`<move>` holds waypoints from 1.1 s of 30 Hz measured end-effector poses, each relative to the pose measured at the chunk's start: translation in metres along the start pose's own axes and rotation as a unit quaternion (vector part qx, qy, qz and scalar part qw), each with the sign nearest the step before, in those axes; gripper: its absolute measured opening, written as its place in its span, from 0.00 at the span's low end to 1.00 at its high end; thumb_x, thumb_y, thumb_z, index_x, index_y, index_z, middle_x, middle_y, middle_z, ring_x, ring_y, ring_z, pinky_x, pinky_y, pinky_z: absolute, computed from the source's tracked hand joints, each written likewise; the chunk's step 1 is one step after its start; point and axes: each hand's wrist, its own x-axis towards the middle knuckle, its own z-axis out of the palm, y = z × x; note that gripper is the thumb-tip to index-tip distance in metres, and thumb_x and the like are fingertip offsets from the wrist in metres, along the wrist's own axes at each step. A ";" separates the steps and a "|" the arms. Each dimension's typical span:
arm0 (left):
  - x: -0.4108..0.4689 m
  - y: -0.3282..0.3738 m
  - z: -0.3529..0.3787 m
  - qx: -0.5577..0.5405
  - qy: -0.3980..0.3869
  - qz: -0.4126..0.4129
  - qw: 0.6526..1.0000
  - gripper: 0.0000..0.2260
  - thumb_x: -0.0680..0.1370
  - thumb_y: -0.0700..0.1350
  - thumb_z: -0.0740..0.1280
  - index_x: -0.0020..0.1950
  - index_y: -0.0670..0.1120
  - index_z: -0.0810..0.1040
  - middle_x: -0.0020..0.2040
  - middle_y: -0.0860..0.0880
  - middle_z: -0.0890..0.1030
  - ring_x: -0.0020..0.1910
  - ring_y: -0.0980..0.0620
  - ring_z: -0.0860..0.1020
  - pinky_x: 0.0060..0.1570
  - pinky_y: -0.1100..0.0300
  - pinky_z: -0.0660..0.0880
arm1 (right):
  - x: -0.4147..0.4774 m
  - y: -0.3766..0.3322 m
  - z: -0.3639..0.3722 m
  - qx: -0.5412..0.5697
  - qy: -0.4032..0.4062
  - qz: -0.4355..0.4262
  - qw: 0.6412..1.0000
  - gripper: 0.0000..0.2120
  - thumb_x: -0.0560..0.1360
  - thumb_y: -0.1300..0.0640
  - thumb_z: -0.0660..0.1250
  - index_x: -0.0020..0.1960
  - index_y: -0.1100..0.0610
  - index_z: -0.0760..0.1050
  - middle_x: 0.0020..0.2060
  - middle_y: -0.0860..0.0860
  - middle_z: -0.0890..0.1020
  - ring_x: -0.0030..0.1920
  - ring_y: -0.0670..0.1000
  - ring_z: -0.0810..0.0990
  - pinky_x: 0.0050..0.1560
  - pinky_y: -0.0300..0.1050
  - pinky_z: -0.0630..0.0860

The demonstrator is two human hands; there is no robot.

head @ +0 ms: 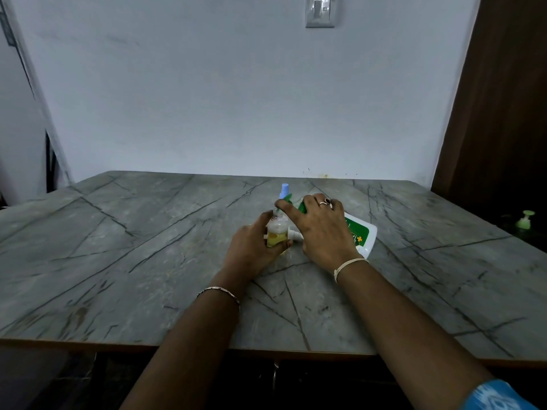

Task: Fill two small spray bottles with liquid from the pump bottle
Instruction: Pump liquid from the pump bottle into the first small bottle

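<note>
My left hand (254,247) grips a small clear spray bottle (277,232) holding yellow liquid, upright on the grey marble table (148,247). My right hand (321,229) lies over the white pump bottle with a green label (362,232), its fingers around the green pump top, the forefinger stretched toward the small bottle's neck. Whether the pump bottle stands or leans I cannot tell. Behind them rises a second small spray bottle with a light blue cap (284,192), mostly hidden by the hand.
A small green pump-shaped object (525,219) sits in the dark area past the table's right edge. A white wall stands behind the table, a brown wooden panel (503,99) at the right. The table's near edge runs along the bottom.
</note>
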 end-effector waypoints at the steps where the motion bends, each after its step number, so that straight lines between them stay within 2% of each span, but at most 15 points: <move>1: 0.000 0.001 0.000 -0.001 -0.002 0.001 1.000 0.36 0.70 0.56 0.73 0.73 0.50 0.63 0.60 0.46 0.80 0.53 0.50 0.80 0.51 0.62 0.73 | 0.001 0.000 0.000 0.002 -0.005 0.001 1.000 0.36 0.69 0.56 0.71 0.72 0.44 0.58 0.55 0.56 0.75 0.58 0.58 0.72 0.56 0.57 0.68; 8: 0.002 0.002 -0.001 -0.001 -0.023 -0.013 1.000 0.38 0.69 0.58 0.73 0.73 0.49 0.63 0.61 0.46 0.79 0.54 0.50 0.80 0.52 0.60 0.74 | 0.007 -0.006 0.003 0.016 0.006 0.004 1.000 0.35 0.66 0.54 0.74 0.69 0.47 0.63 0.52 0.56 0.76 0.55 0.58 0.74 0.55 0.57 0.70; 14: 0.001 0.004 -0.001 0.004 -0.013 -0.010 1.000 0.36 0.70 0.57 0.73 0.73 0.50 0.64 0.62 0.46 0.79 0.56 0.50 0.79 0.52 0.62 0.72 | 0.001 -0.001 0.001 0.004 0.006 -0.001 1.000 0.37 0.68 0.55 0.73 0.72 0.45 0.60 0.53 0.57 0.76 0.56 0.59 0.73 0.55 0.57 0.69; 18: 0.002 0.005 -0.002 0.008 -0.018 -0.016 1.000 0.36 0.70 0.58 0.72 0.73 0.50 0.63 0.62 0.47 0.79 0.55 0.50 0.79 0.51 0.63 0.71 | 0.005 -0.004 0.002 0.005 0.010 0.008 1.000 0.35 0.65 0.54 0.74 0.68 0.46 0.64 0.50 0.56 0.77 0.53 0.58 0.75 0.52 0.56 0.70; 22: 0.002 0.004 -0.002 0.014 -0.019 -0.019 1.000 0.37 0.70 0.59 0.72 0.74 0.49 0.62 0.62 0.46 0.79 0.55 0.50 0.79 0.53 0.60 0.73 | 0.006 -0.005 0.005 0.008 0.020 0.007 1.000 0.36 0.62 0.54 0.76 0.66 0.47 0.65 0.47 0.56 0.77 0.50 0.58 0.76 0.49 0.55 0.71; 27: 0.000 0.006 -0.004 0.005 -0.017 -0.012 1.000 0.35 0.70 0.57 0.73 0.73 0.49 0.64 0.61 0.46 0.79 0.56 0.49 0.79 0.51 0.63 0.71 | 0.002 -0.002 0.000 -0.003 0.015 0.001 1.000 0.38 0.64 0.57 0.75 0.70 0.46 0.63 0.49 0.58 0.77 0.53 0.60 0.75 0.52 0.58 0.71; 33: 0.000 0.003 -0.003 0.002 -0.022 -0.021 1.000 0.35 0.69 0.59 0.73 0.73 0.51 0.64 0.61 0.46 0.79 0.56 0.49 0.79 0.53 0.60 0.73 | 0.002 -0.004 0.000 -0.012 0.006 0.006 1.000 0.37 0.64 0.55 0.75 0.69 0.46 0.63 0.50 0.58 0.77 0.53 0.60 0.75 0.52 0.58 0.71</move>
